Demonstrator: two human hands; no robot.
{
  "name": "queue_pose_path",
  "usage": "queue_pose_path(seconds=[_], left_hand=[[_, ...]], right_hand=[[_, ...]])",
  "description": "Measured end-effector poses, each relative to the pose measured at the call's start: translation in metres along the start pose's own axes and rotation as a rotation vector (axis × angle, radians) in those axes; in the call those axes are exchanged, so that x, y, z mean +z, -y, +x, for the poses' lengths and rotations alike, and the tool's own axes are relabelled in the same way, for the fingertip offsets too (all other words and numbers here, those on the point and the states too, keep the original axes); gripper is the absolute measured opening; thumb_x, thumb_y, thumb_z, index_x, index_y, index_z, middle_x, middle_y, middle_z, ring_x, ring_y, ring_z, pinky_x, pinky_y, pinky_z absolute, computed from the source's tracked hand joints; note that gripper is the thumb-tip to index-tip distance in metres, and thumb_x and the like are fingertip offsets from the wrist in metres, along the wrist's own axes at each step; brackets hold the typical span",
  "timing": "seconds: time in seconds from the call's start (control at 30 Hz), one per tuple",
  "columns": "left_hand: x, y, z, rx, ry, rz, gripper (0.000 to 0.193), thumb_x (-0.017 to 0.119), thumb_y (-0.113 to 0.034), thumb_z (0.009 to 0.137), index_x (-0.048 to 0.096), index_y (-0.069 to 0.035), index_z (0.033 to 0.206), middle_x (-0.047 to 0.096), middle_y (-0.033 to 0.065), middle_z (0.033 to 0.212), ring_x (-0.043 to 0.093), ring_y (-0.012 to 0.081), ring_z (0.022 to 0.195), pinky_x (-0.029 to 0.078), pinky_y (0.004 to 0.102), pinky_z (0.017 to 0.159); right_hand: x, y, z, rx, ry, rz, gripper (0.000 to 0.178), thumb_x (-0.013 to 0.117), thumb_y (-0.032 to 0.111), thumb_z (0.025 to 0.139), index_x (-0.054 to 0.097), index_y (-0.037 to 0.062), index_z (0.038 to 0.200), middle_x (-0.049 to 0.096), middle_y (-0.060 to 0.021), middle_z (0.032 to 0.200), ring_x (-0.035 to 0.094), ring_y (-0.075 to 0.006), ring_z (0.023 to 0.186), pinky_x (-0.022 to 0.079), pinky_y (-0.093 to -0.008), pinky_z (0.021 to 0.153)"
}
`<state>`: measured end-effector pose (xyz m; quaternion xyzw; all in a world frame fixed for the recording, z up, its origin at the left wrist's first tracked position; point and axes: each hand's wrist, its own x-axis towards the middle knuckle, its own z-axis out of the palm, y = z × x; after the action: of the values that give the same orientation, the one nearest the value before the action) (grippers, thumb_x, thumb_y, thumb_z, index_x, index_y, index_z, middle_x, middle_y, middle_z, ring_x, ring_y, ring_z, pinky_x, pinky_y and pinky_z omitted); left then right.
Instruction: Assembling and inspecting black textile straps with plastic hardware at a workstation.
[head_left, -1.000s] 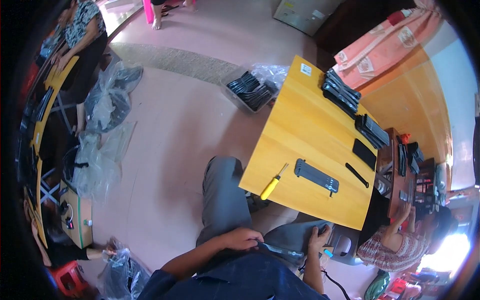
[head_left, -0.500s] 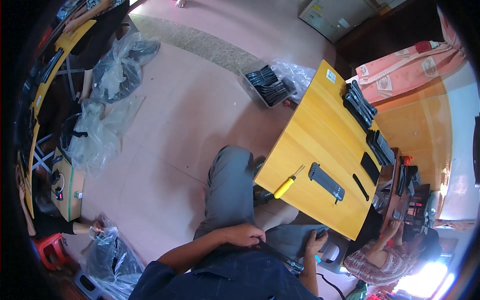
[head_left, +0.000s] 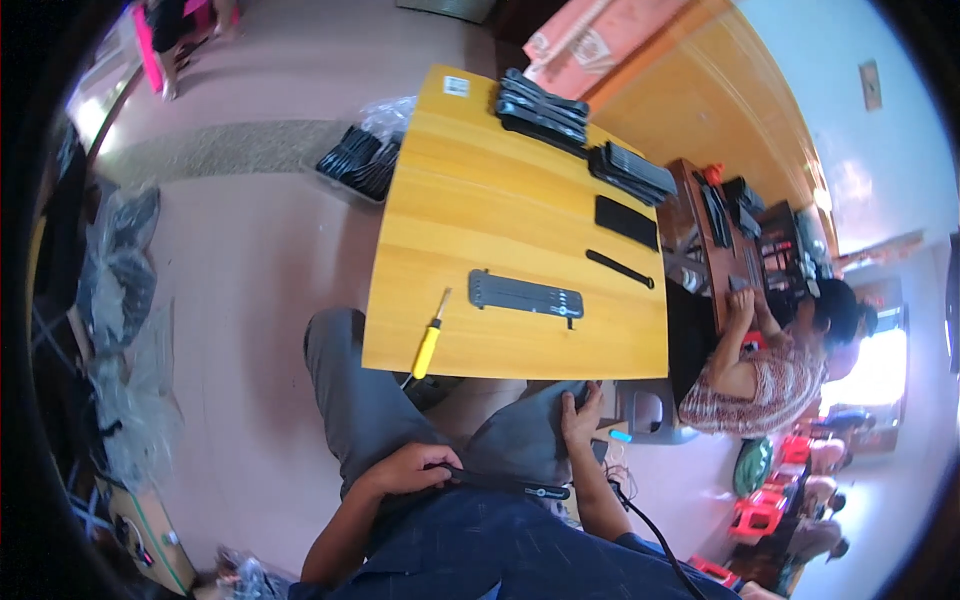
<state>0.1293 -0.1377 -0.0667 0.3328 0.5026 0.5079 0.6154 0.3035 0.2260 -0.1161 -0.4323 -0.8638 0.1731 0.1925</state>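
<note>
Resting on your lap, just short of the yellow table's (head_left: 480,200) near edge, your left hand (head_left: 412,468) closes its fingers around one end of a long black strip (head_left: 505,485) — the strip runs across your thighs toward your right. Your right hand (head_left: 582,415) lies flat, fingers spread, on your grey-trousered knee below that edge, holding nothing. On the table lie a yellow-handled screwdriver (head_left: 430,340) and a dark flat bar (head_left: 525,295).
</note>
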Motion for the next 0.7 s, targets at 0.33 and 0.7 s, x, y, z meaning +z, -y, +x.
queue_pose_path(seconds=[0.33, 0.7], left_hand=[[0.029, -0.134, 0.043, 0.265, 0.093, 0.197, 0.015, 0.063, -0.015, 0.1, 0.068, -0.004, 0.11, 0.073, 0.0079, 0.091, 0.069, 0.018, 0.077, 0.054, 0.0316, 0.072], [0.078, -0.244, 0.126, 0.425, -0.139, 0.867, 0.008, 0.066, -0.01, 0.092, 0.068, -0.006, 0.098, 0.067, 0.0132, 0.076, 0.067, 0.0242, 0.066, 0.051, 0.035, 0.062]], right_hand=[[-0.027, 0.059, -0.03, -0.187, 0.024, 0.004, 0.055, 0.074, 0.016, 0.079, 0.058, 0.0001, 0.129, 0.051, -0.0301, 0.14, 0.05, -0.0489, 0.128, 0.04, -0.0537, 0.111], [-0.007, 0.198, -0.074, 0.043, 1.082, 0.927, 0.042, 0.068, 0.022, 0.094, 0.061, 0.0053, 0.131, 0.066, -0.0156, 0.128, 0.06, -0.03, 0.123, 0.047, -0.0456, 0.107]])
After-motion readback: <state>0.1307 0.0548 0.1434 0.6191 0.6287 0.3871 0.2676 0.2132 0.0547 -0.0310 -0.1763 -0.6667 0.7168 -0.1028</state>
